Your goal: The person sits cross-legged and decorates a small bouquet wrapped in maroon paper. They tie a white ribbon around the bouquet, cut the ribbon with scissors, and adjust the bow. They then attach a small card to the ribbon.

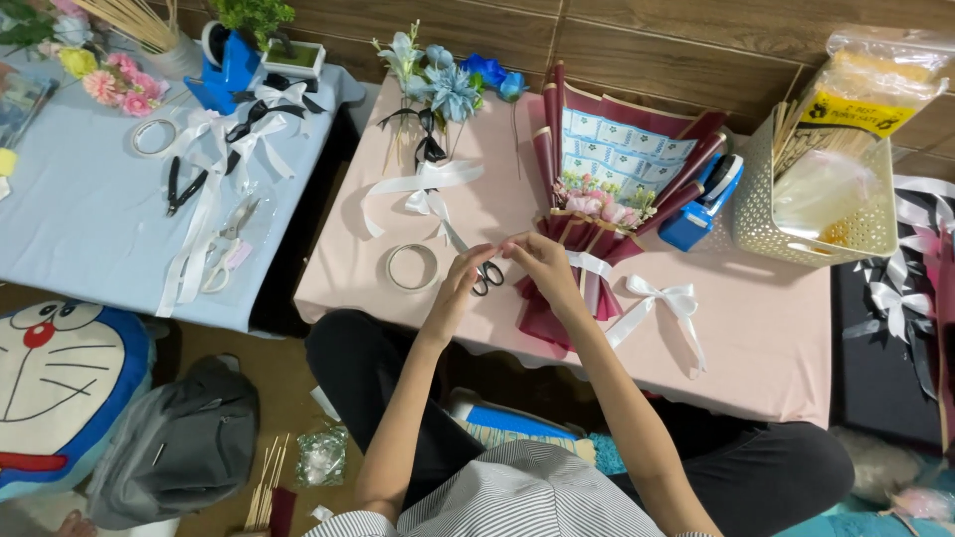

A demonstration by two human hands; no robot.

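We see the left hand (460,281) and the right hand (537,264) meet above the pink table (756,338), fingertips pinched together on something too small for us to tell. Just under the fingers lie black scissors (487,275). Left of them sits 1 tape roll (412,267). Right of the fingers lies the maroon bouquet (607,189), and a white ribbon bow (667,298) beside it. Beyond the fingers lie blue flowers (443,85).

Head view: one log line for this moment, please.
left hand and right hand: fingertips pinched together | beneath: black-handled scissors | beside: maroon-wrapped flower bouquet, white tape roll
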